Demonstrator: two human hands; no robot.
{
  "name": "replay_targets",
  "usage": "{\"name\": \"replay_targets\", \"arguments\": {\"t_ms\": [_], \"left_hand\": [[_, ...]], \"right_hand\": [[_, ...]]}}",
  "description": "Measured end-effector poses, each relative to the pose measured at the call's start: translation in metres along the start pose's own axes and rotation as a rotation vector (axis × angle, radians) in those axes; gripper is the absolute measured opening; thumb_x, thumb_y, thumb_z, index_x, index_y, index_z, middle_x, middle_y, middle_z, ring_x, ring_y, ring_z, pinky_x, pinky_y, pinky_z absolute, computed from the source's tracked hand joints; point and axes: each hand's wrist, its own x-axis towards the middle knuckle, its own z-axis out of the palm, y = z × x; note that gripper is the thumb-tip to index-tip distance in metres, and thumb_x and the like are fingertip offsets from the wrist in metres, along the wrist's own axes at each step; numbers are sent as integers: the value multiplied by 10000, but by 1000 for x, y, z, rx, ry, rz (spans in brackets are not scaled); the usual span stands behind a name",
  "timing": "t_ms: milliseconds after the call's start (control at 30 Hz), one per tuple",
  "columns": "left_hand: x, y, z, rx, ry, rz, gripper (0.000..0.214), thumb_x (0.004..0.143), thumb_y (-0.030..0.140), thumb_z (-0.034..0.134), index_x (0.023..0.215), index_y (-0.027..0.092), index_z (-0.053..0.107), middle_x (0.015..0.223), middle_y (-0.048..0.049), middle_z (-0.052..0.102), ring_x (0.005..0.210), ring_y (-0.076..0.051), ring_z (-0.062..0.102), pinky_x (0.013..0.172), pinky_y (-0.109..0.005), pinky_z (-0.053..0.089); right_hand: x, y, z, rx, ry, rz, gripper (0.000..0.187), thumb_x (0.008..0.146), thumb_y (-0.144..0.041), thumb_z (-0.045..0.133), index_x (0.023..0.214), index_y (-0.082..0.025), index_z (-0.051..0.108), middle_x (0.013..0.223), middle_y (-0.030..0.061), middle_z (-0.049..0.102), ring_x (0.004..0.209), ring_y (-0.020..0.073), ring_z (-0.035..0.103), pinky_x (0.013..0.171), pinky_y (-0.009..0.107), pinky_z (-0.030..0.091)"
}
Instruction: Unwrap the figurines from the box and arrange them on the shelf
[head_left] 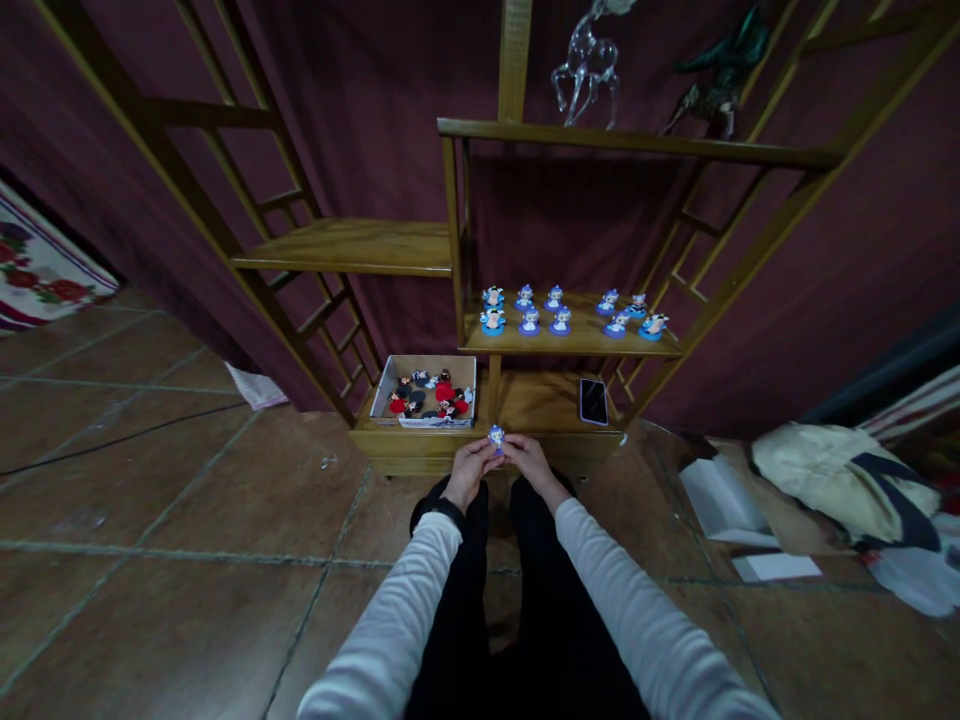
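Note:
A small purple-and-white figurine is pinched between my two hands, in front of the low cabinet's front edge. My left hand grips it from the left, and my right hand closes on its right side. On the shelf above stand several similar figurines in two rows, some purple and white, others with blue bases, such as the blue-based figurine at the left end. An open cardboard box left of my hands holds several red, black and white figurines.
A phone lies on the cabinet top at right. Higher up stand a clear deer statue and a dark statue. A bare wooden shelf juts out at left. On the floor at right are a cloth bag and white cardboard.

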Motion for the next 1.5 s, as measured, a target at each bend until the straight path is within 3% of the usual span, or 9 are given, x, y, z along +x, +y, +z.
{"name": "replay_targets", "arguments": {"t_ms": [567,867,1067,1267,1500], "left_hand": [[14,-13,4,75,95,104,239,570,184,778,763,85,676,672,-52,689,572,-146,649,640,-296,567],[6,-8,0,-55,52,60,226,682,129,699,898,97,642,781,-72,685,650,-120,653,689,-252,548],[4,-7,1,-57,81,107,450,661,140,725,1079,141,555,669,-3,642,634,-114,642,726,-292,539],[3,-8,3,3,41,110,372,595,243,777,911,121,623,713,-42,664,663,-131,637,744,-313,527],[6,-11,2,3,29,173,420,549,253,785,910,132,609,705,-29,670,662,-134,627,734,-316,513]], "right_hand": [[5,5,2,-195,87,-53,254,629,-410,651,745,-187,683,727,20,680,679,186,621,607,287,520],[-2,-4,2,24,57,3,333,614,-420,666,849,-184,665,841,33,684,744,181,632,710,325,517],[-1,-1,1,-62,63,-61,319,626,-382,656,893,-206,650,904,27,682,850,188,619,783,319,488],[0,-1,-2,-204,7,-128,301,697,-385,610,930,-197,645,943,40,682,926,206,603,875,343,444],[4,4,-4,-226,-4,-172,281,691,-337,616,944,-215,622,947,30,678,902,193,612,857,332,452]]}}
